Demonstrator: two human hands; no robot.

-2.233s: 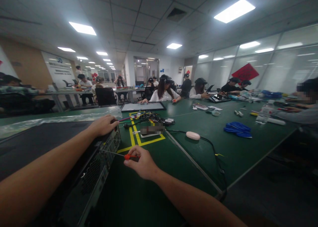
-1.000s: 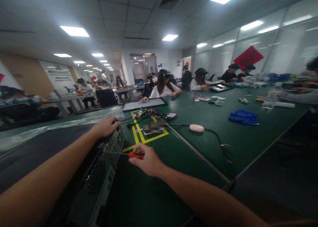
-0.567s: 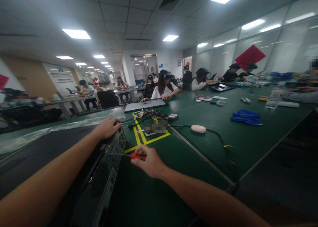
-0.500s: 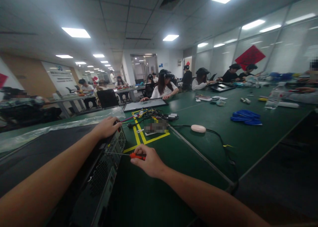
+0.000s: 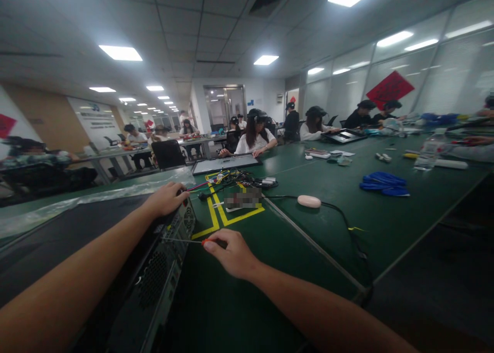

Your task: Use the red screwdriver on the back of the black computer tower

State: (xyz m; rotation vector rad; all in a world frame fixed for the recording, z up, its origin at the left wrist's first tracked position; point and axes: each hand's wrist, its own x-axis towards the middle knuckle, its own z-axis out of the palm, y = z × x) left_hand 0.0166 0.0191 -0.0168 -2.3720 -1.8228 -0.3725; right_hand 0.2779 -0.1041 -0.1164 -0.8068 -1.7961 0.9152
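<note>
A black desktop computer case [image 5: 152,276] lies on its side at the lower left, its rear panel with vents and ports turned toward the right. On its far top corner sits my left hand [image 5: 165,198], fingers curled over the edge and gripping it. My right hand [image 5: 233,252] is closed around the orange handle of a screwdriver [image 5: 184,240]. The thin shaft points left, and its tip meets the rear panel near the upper edge. Whether a screw is under the tip is too small to see. My fingers cover most of the handle.
Beyond the case, tangled cables [image 5: 247,178] lie by yellow tape marks [image 5: 216,222] on the green table [image 5: 309,229]. A pale pink mouse-shaped object [image 5: 309,201], a blue bundle [image 5: 383,183] and a water bottle [image 5: 429,149] stand rightward. Several people work around the tables.
My right fingers have shifted around the screwdriver handle, which now shows less of its orange. The left hand stays on the case, and the shaft keeps its place at the panel.
</note>
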